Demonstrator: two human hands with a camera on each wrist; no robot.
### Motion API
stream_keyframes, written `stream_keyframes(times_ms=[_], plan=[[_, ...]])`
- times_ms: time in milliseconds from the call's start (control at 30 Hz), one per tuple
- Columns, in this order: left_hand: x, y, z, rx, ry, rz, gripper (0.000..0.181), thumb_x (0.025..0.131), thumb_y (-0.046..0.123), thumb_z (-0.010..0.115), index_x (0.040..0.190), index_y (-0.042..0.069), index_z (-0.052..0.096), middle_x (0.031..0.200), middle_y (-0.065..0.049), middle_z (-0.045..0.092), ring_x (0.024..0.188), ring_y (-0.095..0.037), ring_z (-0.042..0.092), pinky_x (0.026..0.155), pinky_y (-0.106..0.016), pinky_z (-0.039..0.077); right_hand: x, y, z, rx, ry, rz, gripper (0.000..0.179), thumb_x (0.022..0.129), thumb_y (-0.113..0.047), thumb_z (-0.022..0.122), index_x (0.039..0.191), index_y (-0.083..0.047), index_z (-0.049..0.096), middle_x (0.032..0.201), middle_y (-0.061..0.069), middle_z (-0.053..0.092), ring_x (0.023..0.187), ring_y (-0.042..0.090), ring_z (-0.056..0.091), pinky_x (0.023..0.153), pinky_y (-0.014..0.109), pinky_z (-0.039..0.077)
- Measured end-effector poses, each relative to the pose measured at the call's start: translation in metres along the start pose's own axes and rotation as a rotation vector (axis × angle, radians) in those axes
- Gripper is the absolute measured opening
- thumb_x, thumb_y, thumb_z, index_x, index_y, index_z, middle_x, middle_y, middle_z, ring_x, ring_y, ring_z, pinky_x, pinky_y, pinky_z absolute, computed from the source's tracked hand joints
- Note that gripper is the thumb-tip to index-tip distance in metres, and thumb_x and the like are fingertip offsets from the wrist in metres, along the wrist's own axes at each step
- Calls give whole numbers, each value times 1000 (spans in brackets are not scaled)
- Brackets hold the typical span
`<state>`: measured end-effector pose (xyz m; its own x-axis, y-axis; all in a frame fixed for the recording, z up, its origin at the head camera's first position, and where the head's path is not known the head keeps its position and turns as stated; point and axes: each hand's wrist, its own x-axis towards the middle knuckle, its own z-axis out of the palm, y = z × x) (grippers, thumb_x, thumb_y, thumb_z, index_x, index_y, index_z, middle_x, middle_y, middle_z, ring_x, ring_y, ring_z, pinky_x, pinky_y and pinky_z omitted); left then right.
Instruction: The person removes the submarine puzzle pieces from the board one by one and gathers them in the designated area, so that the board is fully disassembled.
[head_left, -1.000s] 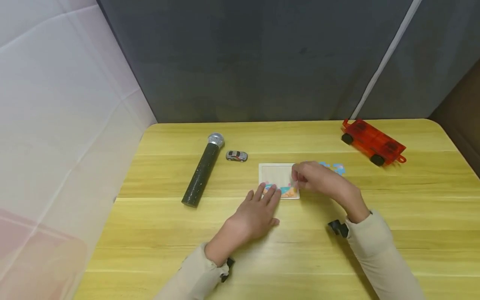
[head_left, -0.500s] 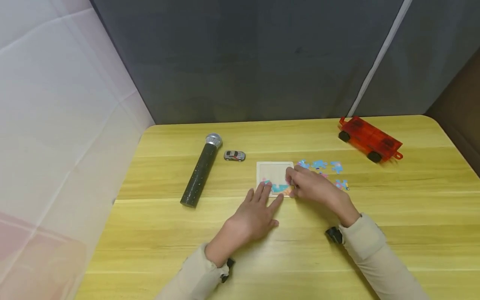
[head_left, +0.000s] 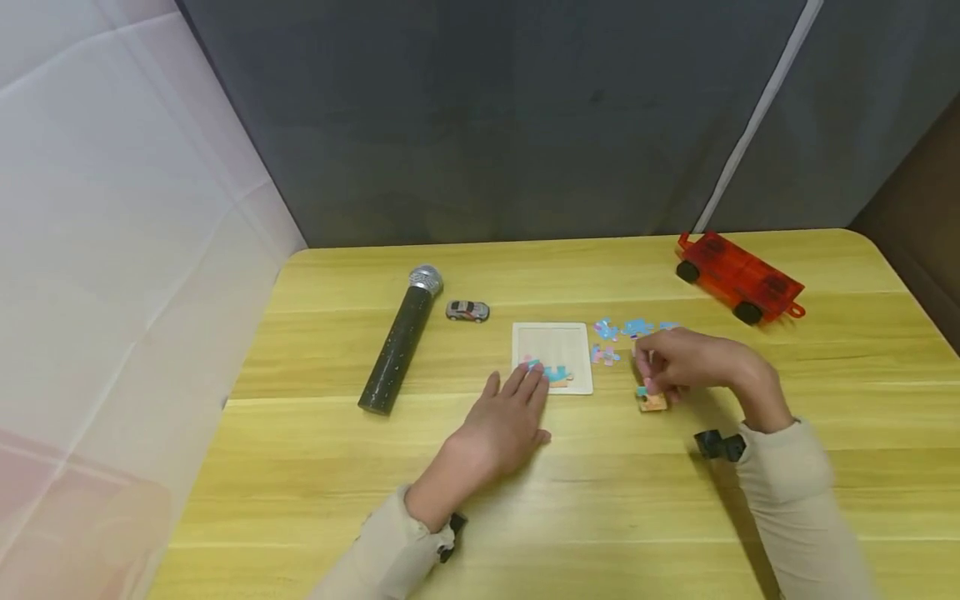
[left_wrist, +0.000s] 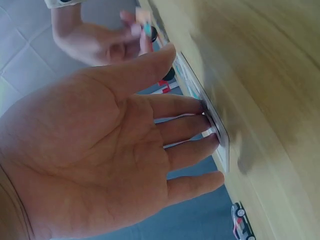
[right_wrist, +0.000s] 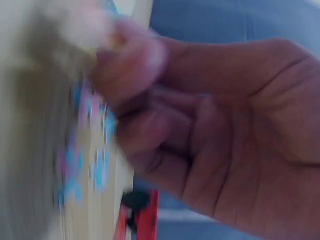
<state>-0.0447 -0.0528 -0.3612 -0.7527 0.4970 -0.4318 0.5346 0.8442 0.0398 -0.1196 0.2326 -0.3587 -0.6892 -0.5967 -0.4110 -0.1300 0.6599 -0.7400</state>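
In the head view a square wooden puzzle tray lies flat on the table. Joined teal and orange pieces line its lower edge, and its lower right corner is bare. My left hand rests its fingertips on the lower left of the tray, fingers straight; the left wrist view shows its palm facing the camera. To the right of the tray, my right hand pinches an orange and teal puzzle piece between thumb and fingers. That piece is a pale blur in the right wrist view.
Several blue and pink loose puzzle pieces lie right of the tray, some partly behind the right hand. A red toy trailer stands at the back right. A small toy car and a black microphone lie to the left.
My right hand has moved right, from the tray's right edge to beside the loose pieces, now with a puzzle piece. Orange no longer shows in the tray's lower right corner. The left hand stays nearly still.
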Motion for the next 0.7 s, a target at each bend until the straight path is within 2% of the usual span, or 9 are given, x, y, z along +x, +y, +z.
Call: stream_keyframes(times_ms=[100, 200, 333, 533, 633, 700], plan=[[-1, -1, 0, -14, 6, 11, 73, 117, 43, 50, 174, 4, 26, 184, -12, 19, 171, -30, 18, 137, -54, 23, -15, 15, -11, 47, -52, 117, 18, 102, 5, 69, 90, -2, 58, 74, 4, 60, 59, 16, 56, 59, 28, 49], [-2, -2, 0, -30, 16, 17, 74, 117, 42, 51, 174, 4, 25, 184, -13, 21, 171, -32, 19, 137, -54, 24, -22, 23, -15, 18, -35, 187, 18, 98, 7, 70, 87, -2, 60, 76, 5, 62, 59, 16, 58, 61, 29, 52], [-5, -3, -2, -46, 24, 19, 74, 116, 41, 52, 174, 3, 25, 183, -13, 23, 170, -34, 21, 137, -54, 25, -24, 27, -16, -59, -3, 242, 18, 93, 12, 66, 84, -2, 62, 76, 7, 64, 59, 15, 59, 62, 30, 52], [-6, -3, -3, -52, 29, 31, 74, 117, 41, 52, 173, 1, 27, 183, -15, 23, 170, -36, 21, 137, -53, 25, -26, 30, -15, -116, 39, 271, 24, 81, 18, 59, 76, -5, 63, 72, 4, 60, 58, 14, 57, 61, 29, 49], [-4, -4, -2, -39, 37, 18, 74, 117, 43, 51, 173, 0, 28, 182, -20, 19, 170, -37, 19, 137, -53, 24, -26, 30, -14, -146, 54, 298, 30, 76, 16, 53, 67, -12, 56, 64, -1, 52, 56, 12, 50, 57, 26, 41], [-2, -5, -1, -39, 40, -4, 75, 116, 44, 51, 172, 0, 28, 182, -23, 17, 170, -38, 19, 137, -52, 24, -26, 29, -13, -158, 63, 332, 35, 77, 16, 51, 63, -17, 49, 60, -3, 47, 54, 11, 44, 56, 25, 36]])
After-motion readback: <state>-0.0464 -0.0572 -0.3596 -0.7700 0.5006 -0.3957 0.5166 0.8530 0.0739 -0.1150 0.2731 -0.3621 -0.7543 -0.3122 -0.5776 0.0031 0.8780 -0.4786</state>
